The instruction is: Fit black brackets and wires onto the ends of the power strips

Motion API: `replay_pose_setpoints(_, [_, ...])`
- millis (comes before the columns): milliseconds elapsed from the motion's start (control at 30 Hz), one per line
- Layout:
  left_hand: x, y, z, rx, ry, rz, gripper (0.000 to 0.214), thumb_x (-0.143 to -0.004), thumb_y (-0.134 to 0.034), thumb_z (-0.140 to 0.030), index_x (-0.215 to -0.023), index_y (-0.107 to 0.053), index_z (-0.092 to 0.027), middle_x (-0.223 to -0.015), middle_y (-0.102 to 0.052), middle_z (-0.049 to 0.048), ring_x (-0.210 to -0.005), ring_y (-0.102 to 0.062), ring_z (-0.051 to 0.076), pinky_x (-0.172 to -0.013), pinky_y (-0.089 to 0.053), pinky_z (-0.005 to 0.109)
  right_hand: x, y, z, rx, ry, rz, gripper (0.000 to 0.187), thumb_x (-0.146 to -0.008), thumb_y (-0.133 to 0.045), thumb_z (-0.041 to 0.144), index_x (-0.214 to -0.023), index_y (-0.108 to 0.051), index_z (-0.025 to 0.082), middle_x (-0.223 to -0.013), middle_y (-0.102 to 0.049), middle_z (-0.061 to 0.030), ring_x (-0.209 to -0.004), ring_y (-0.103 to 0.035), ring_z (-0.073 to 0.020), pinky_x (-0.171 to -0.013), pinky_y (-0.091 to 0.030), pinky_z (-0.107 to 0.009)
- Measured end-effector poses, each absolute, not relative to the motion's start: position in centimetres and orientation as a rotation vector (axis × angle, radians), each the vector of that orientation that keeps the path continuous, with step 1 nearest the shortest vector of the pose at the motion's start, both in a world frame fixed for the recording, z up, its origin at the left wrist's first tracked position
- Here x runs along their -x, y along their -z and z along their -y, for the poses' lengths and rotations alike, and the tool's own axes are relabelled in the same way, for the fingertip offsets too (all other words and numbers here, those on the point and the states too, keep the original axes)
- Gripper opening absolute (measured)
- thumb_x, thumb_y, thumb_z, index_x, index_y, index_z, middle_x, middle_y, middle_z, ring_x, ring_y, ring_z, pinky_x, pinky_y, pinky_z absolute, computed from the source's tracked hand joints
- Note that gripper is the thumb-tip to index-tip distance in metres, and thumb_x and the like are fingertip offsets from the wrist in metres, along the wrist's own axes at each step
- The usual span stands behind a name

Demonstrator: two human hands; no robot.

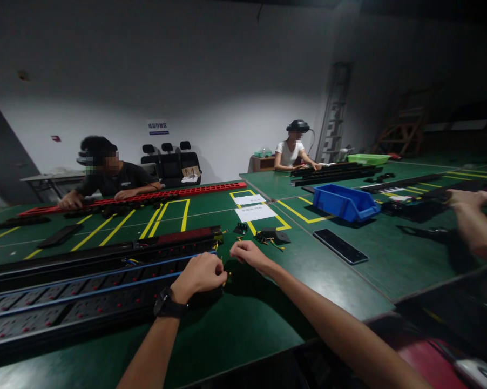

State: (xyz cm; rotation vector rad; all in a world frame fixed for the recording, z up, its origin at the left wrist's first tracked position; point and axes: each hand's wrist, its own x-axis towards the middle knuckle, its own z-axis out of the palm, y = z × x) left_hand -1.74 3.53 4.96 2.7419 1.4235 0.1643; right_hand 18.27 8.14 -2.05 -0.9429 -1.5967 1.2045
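Note:
My left hand (203,275), with a black watch (168,303) on its wrist, is curled over the right end of a long black power strip (101,302). Thin yellow wire ends (228,277) show beside its fingertips; whether the fingers grip them is unclear. Just to the right, my right hand (247,254) is closed with its fingers bent toward the left hand. Whatever it may hold is hidden. The strip has rows of sockets with red dots and blue edges. Behind it lies another long black strip (187,237).
Beyond my hands are small black parts with wires (270,236) and white paper sheets (255,212). A phone (340,246) and a blue bin (344,202) stand to the right. Another person's hand (468,199) reaches in at far right. Two people work across the table, one at a red rail (178,192).

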Motion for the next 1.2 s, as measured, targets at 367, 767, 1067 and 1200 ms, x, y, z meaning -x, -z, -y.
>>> replay_pose_setpoints(367, [1.1,-4.6,-3.2,-2.833,-0.194,-1.372,0.022,-0.083,-0.061,-0.035,-0.070,-0.070,-0.020,-0.080,-0.067,0.0048,-0.073,-0.061,0.017,-0.061,-0.037,0.027,-18.5,3.2,-9.3,1.134,-1.237,1.320,0.028,-0.077,-0.066,0.042,-0.066,-0.061,0.016,-0.064,-0.056,0.0015,-0.051,-0.041,-0.0076,-0.048,-0.027,-0.022])
replay_pose_setpoints(767, [0.8,-4.2,-3.4,-2.859,-0.179,-1.377,0.017,-0.081,-0.057,-0.026,-0.069,-0.068,-0.019,-0.080,-0.066,0.0058,-0.074,-0.061,0.018,-0.062,-0.037,0.027,-18.6,3.5,-9.5,1.148,-1.231,1.369,0.025,-0.078,-0.066,0.038,-0.067,-0.064,0.016,-0.066,-0.061,-0.0002,-0.051,-0.043,-0.0078,-0.047,-0.029,-0.021])
replay_pose_setpoints(1067, [0.7,-4.3,-3.2,-2.878,-0.181,-1.400,0.019,-0.083,-0.056,-0.029,-0.072,-0.070,-0.020,-0.081,-0.068,0.0067,-0.075,-0.063,0.020,-0.064,-0.039,0.029,-18.6,3.3,-9.4,1.137,-1.234,1.413,0.025,-0.080,-0.064,0.037,-0.067,-0.065,0.015,-0.067,-0.062,-0.0004,-0.052,-0.044,-0.0080,-0.049,-0.029,-0.022])
replay_pose_setpoints(1200, [0.6,-4.3,-3.2,-2.864,-0.147,-1.482,0.026,-0.085,-0.056,-0.037,-0.073,-0.072,-0.019,-0.082,-0.069,0.0084,-0.076,-0.064,0.021,-0.066,-0.042,0.030,-18.5,3.5,-9.5,1.165,-1.231,1.419,0.025,-0.082,-0.065,0.035,-0.068,-0.065,0.015,-0.067,-0.062,-0.0005,-0.051,-0.044,-0.0083,-0.048,-0.029,-0.022])
